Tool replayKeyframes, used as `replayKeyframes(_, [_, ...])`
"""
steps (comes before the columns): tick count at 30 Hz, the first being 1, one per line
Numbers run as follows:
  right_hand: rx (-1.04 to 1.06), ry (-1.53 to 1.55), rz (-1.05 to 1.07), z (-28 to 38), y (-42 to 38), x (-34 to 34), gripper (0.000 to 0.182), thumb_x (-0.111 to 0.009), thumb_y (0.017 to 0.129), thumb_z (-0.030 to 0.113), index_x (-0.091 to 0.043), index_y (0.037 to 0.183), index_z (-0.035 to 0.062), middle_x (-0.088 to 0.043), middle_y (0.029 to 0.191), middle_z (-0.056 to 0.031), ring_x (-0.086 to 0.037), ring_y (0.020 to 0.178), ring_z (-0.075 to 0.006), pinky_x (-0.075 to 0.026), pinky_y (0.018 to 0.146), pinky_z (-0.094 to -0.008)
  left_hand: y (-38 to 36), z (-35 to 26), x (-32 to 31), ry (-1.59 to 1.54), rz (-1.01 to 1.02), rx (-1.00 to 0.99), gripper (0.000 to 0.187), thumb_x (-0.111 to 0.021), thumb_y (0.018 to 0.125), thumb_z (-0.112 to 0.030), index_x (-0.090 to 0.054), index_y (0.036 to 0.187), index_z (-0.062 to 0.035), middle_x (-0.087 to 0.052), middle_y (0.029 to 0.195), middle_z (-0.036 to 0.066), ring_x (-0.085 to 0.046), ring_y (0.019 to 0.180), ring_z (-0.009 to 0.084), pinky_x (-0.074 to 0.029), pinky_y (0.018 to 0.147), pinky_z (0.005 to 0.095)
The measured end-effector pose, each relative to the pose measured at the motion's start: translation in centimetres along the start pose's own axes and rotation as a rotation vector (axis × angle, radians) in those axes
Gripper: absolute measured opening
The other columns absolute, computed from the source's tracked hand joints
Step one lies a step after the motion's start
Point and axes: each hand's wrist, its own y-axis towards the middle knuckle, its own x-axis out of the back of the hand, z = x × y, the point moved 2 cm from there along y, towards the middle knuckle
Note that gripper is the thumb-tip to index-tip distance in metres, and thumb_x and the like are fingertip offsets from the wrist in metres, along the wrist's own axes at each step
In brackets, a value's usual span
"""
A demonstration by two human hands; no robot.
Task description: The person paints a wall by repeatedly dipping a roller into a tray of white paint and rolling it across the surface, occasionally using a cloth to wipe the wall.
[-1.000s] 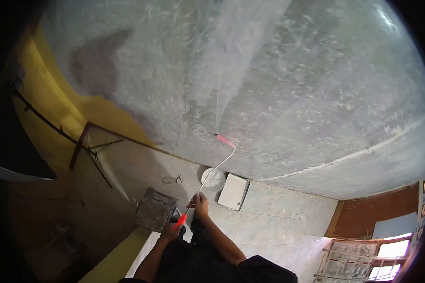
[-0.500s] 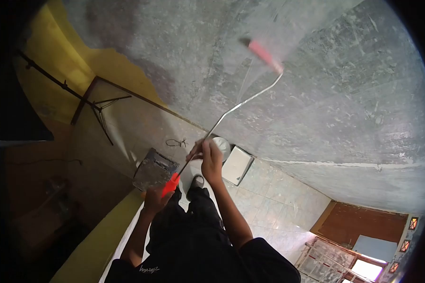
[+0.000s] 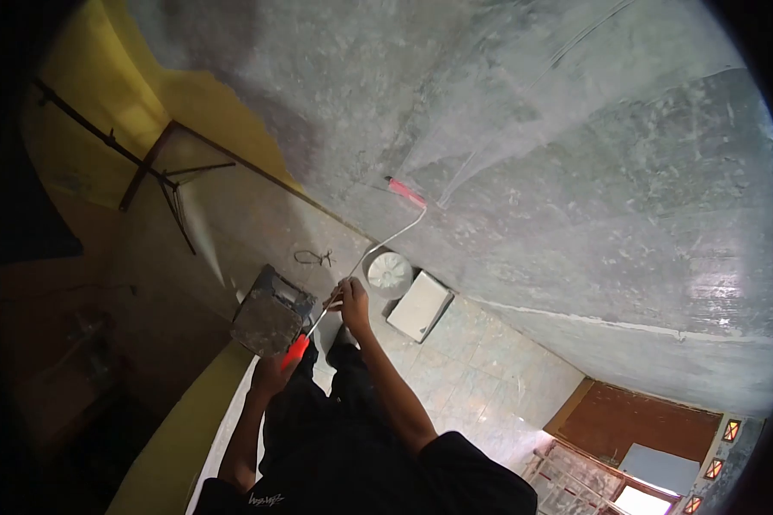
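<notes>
A long paint roller [image 3: 404,191] with a pink sleeve and a bent metal rod lies against the grey wall [image 3: 524,103], low down above the floor line. Its red handle [image 3: 295,352] is wrapped by my left hand [image 3: 272,375]. Further up, the fingers of my right hand [image 3: 350,305] close around the metal rod. Pale wet streaks run up the wall from the roller. Below the roller stand a round white bucket [image 3: 389,273] and a tray of white paint [image 3: 420,306].
A dark, stained step stool [image 3: 272,313] stands by my feet on the left. A black tripod stand [image 3: 170,183] leans near the yellow wall [image 3: 116,77]. A loop of cord [image 3: 312,257] lies on the tiled floor. A brown door [image 3: 644,421] is at lower right.
The roller has come down the wall toward the floor, leaving a pale streak. Both hands have shifted lower and left in view, still on handle and rod.
</notes>
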Motion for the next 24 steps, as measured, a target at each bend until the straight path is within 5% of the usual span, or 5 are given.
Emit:
replayKeyframes(10, [0.629,-0.001,0.012,33.3,-10.4,-2.2,0.026,-0.040,0.103,0.023,-0.048,0.093,0.0008,-0.058,0.072,-0.0093,-0.066,0.060,-0.0221,-0.052,0.050,-0.0289,2.0,-17.5,11.6,-0.025,-0.192,-0.347,0.046,-0.059,0.088,-0.048,-0.065,0.085,-0.0026,-0.060,0.065,0.022,-0.062,0.066,0.0413,-0.046,0.057,0.0475])
replayKeyframes(16, [0.544,-0.295,-0.092,16.7,-4.3,0.2,0.029,-0.046,0.099,0.022,-0.055,0.084,-0.0017,-0.062,0.068,-0.0121,-0.066,0.059,-0.0202,-0.053,0.051,-0.0307,2.4,-6.2,2.3,-0.056,-0.316,-0.376,0.052,-0.055,0.089,-0.052,-0.066,0.082,-0.0018,-0.060,0.067,0.025,-0.061,0.069,0.0451,-0.046,0.059,0.0511])
replayKeyframes(19, [0.204,-0.075,-0.080,5.3,-2.7,-0.2,0.028,-0.045,0.098,0.020,-0.054,0.084,-0.0024,-0.061,0.067,-0.0129,-0.067,0.058,-0.0226,-0.054,0.050,-0.0328,-1.0,2.7,-2.6,0.084,0.015,-0.063,0.059,-0.049,0.090,-0.059,-0.067,0.081,-0.0031,-0.060,0.065,0.024,-0.061,0.068,0.0464,-0.045,0.060,0.0543])
replayKeyframes(22, [0.223,0.038,-0.042,8.6,-3.5,-1.3,0.029,-0.046,0.099,0.020,-0.053,0.081,-0.0013,-0.061,0.066,-0.0111,-0.068,0.059,-0.0217,-0.055,0.050,-0.0320,0.1,0.4,-0.3,0.016,-0.029,-0.089,0.060,-0.048,0.090,-0.060,-0.067,0.081,-0.0039,-0.059,0.062,0.023,-0.062,0.066,0.0443,-0.045,0.058,0.0532])
replayKeyframes(24, [0.520,-0.150,-0.087,17.3,-5.4,-2.8,0.029,-0.046,0.099,0.019,-0.053,0.079,-0.0009,-0.059,0.062,-0.0098,-0.065,0.054,-0.0193,-0.051,0.047,-0.0312,0.8,-3.6,2.3,-0.058,-0.060,-0.154,0.058,-0.048,0.090,-0.059,-0.066,0.081,-0.0037,-0.058,0.061,0.022,-0.062,0.065,0.0427,-0.045,0.057,0.0515])
